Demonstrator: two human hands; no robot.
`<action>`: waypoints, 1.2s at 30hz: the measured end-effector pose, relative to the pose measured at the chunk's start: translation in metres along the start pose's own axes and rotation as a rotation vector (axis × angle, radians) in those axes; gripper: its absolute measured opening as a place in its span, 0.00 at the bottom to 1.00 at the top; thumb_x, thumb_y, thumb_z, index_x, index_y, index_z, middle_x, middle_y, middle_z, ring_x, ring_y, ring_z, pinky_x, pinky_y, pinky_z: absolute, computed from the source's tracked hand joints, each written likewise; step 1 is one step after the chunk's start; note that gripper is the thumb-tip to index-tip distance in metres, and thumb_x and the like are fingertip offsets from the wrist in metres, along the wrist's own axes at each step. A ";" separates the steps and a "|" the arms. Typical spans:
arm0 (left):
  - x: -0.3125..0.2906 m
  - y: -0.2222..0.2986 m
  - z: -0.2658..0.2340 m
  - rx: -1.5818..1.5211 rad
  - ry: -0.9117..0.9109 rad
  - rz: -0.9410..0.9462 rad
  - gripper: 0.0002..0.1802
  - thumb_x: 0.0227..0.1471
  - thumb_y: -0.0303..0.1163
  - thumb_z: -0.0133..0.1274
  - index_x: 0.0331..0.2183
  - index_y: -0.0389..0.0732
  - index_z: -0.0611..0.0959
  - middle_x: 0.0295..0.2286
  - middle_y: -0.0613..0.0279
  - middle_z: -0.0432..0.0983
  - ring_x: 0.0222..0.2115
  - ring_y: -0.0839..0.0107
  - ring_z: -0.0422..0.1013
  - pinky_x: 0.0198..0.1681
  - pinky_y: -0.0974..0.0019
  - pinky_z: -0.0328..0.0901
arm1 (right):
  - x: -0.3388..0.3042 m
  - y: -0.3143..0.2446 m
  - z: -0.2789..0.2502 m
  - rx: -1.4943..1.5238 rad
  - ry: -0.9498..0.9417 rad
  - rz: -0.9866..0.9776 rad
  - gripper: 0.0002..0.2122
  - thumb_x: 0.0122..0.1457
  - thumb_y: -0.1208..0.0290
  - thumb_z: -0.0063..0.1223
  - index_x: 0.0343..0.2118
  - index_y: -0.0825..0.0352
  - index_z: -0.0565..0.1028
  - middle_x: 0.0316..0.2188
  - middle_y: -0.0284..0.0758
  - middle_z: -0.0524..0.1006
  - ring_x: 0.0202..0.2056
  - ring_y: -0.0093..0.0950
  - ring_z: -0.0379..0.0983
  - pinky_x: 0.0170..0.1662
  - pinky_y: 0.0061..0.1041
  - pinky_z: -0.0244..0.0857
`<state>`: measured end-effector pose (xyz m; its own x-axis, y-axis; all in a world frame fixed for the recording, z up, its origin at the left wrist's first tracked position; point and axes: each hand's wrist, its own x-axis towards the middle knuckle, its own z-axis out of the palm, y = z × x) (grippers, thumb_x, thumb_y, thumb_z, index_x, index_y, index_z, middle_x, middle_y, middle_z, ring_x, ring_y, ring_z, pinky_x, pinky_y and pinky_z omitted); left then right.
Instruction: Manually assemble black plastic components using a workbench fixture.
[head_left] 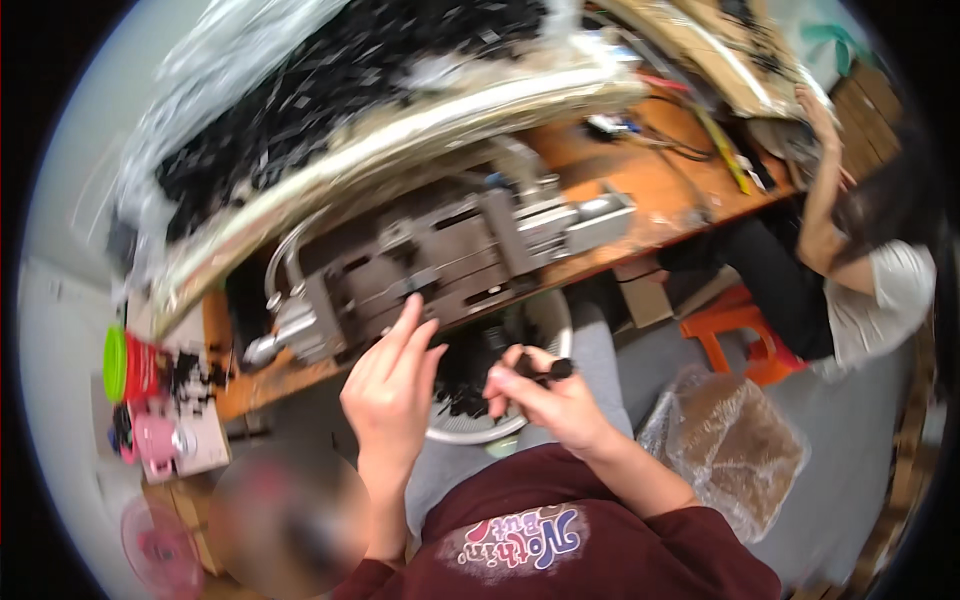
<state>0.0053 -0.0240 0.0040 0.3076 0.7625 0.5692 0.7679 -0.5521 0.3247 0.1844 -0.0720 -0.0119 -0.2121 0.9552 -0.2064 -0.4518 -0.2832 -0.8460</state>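
My left hand (390, 390) reaches up to the front of a metal fixture (460, 262) on the bench. Its fingers are stretched out and the thumb stands apart. The fingertips are at or just short of a small dark piece (421, 281) in the middle of the fixture; whether they touch cannot be told. Lower and to the right, my right hand (555, 405) is closed around small black parts (548, 369), which stick out past the fingers. Beneath my hands, a white basket (470, 437) holds many black pieces, partly hidden by the hands.
A wide tray with a pale padded rim (400, 125) holds a heap of black parts behind the fixture. A co-worker (880, 270) sits at the right by an orange stool (740, 325). A plastic-wrapped bag (735, 455) lies on the floor. A red-green container (130, 365) stands left.
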 end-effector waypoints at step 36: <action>0.007 0.047 0.023 -0.804 -0.218 -0.193 0.14 0.54 0.24 0.47 0.44 0.31 0.76 0.48 0.48 0.68 0.46 0.60 0.70 0.50 0.61 0.64 | 0.009 -0.010 -0.001 -0.790 0.035 -0.376 0.10 0.49 0.79 0.52 0.35 0.73 0.69 0.26 0.49 0.74 0.30 0.49 0.74 0.31 0.38 0.68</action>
<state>0.0563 -0.0367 0.0060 0.3771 0.8703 0.3169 0.2113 -0.4140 0.8854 0.1885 -0.0609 -0.0058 -0.1370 0.9790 0.1511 0.2489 0.1817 -0.9513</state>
